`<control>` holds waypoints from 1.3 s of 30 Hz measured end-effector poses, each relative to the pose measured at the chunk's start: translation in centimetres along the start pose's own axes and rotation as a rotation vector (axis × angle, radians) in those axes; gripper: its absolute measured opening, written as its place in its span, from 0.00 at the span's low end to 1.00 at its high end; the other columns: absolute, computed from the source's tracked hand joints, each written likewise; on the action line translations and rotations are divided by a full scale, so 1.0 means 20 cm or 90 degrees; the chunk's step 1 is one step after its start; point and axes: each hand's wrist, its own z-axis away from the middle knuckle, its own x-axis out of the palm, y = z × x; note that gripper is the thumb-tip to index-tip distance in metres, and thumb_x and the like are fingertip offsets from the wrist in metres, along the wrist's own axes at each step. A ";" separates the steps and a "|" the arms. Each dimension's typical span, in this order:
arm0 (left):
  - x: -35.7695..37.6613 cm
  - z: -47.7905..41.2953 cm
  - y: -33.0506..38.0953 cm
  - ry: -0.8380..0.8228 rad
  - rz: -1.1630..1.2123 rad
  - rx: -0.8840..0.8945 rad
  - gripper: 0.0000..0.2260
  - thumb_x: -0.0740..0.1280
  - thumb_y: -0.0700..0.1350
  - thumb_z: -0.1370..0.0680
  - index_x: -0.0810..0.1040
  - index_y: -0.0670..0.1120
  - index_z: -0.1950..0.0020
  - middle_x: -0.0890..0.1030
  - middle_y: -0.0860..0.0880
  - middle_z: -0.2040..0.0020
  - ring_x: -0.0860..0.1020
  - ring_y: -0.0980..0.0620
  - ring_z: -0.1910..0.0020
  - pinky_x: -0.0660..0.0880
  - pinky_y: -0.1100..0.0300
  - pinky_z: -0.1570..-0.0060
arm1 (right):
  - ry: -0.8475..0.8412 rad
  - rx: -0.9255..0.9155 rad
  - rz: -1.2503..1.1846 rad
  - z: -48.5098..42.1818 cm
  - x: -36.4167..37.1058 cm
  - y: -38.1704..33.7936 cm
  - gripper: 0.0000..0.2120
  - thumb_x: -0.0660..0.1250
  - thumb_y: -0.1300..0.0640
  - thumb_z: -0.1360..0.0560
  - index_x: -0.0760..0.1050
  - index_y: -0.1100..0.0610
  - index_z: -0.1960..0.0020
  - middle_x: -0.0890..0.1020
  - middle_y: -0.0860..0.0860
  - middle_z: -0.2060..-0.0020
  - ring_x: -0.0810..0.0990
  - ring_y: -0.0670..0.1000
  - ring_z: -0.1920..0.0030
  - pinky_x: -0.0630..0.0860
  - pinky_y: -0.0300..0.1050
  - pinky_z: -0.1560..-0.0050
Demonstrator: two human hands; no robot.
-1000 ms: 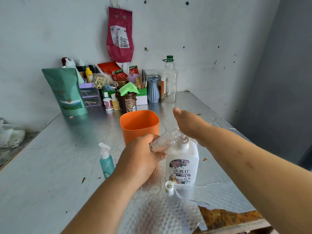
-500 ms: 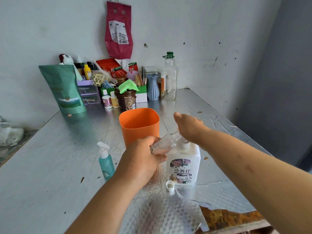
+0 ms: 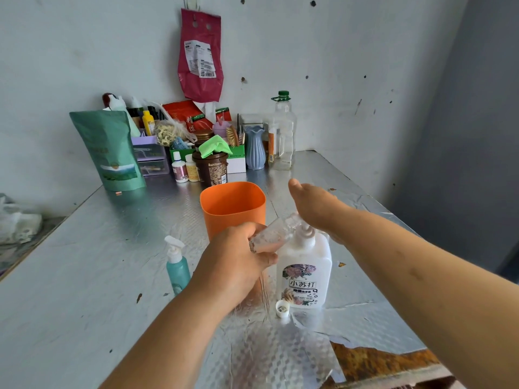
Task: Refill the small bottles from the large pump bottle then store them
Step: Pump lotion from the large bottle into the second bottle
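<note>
Left hand (image 3: 233, 265) closed round a small clear bottle (image 3: 273, 234), fingers curled about its base end, thumb side uppermost. The bottle lies tilted, its neck pointing up and away from the left hand toward the spout of the large white pump bottle (image 3: 304, 273); mouth and spout are hidden under the right hand, so contact between them cannot be told. Right hand (image 3: 317, 209) spread flat, palm down, over the pump head (image 3: 304, 230), fingers straight, thumb stuck out away from the body; it grips nothing. The pump bottle stands upright just right of the left hand and directly beneath the right palm (floral label with printed characters faces the camera). A small white cap (image 3: 282, 308) lies open side up at the foot of the pump bottle, nearer the body than the left hand's knuckles. Just left of the left wrist stands a teal pump bottle (image 3: 177, 269), upright with a white pump top, apart from the hand. Beyond the left hand, partly hidden by it, sits an orange container (image 3: 233, 203), open at the top. All rest on a foil-covered table (image 3: 84, 276); the foil is torn at the near right edge, below the right forearm. Well beyond both hands, against the wall: a green pouch (image 3: 109, 153), a brown tub (image 3: 210, 169) with a green cloth (image 3: 214, 146) on it, a blue vase (image 3: 255, 147), a clear jug (image 3: 282, 133) with a green cap. A red bag (image 3: 200, 57) hangs on the wall above them.
</note>
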 end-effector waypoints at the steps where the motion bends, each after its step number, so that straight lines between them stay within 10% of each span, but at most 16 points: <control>1: 0.00 0.00 0.00 0.001 0.000 0.000 0.14 0.74 0.50 0.27 0.80 0.57 0.42 0.83 0.59 0.50 0.80 0.56 0.50 0.77 0.54 0.49 | -0.018 -0.003 0.009 0.01 0.00 -0.01 0.13 0.45 0.66 0.20 0.54 0.55 0.62 0.61 0.51 0.68 0.62 0.55 0.55 0.60 0.50 0.49; 15: 0.04 -0.01 -0.04 -0.001 0.011 -0.020 0.14 0.75 0.49 0.28 0.81 0.57 0.43 0.84 0.58 0.53 0.81 0.56 0.53 0.78 0.53 0.49 | -0.013 0.000 0.029 -0.01 0.07 0.03 0.10 0.47 0.67 0.22 0.56 0.54 0.48 0.58 0.49 0.68 0.64 0.54 0.53 0.66 0.57 0.39; 28: 0.00 -0.01 0.00 0.002 0.017 0.001 0.13 0.75 0.48 0.27 0.80 0.56 0.44 0.83 0.59 0.53 0.80 0.57 0.53 0.76 0.57 0.52 | -0.024 -0.007 -0.006 0.00 -0.01 0.00 0.12 0.45 0.65 0.20 0.55 0.55 0.61 0.63 0.52 0.67 0.63 0.54 0.54 0.60 0.49 0.50; 39: 0.03 -0.02 -0.04 0.005 0.006 -0.012 0.13 0.75 0.49 0.28 0.80 0.59 0.45 0.83 0.60 0.53 0.80 0.58 0.53 0.76 0.58 0.53 | -0.034 -0.026 0.048 -0.03 0.05 0.03 0.06 0.46 0.67 0.21 0.54 0.57 0.50 0.61 0.50 0.67 0.65 0.54 0.54 0.59 0.50 0.51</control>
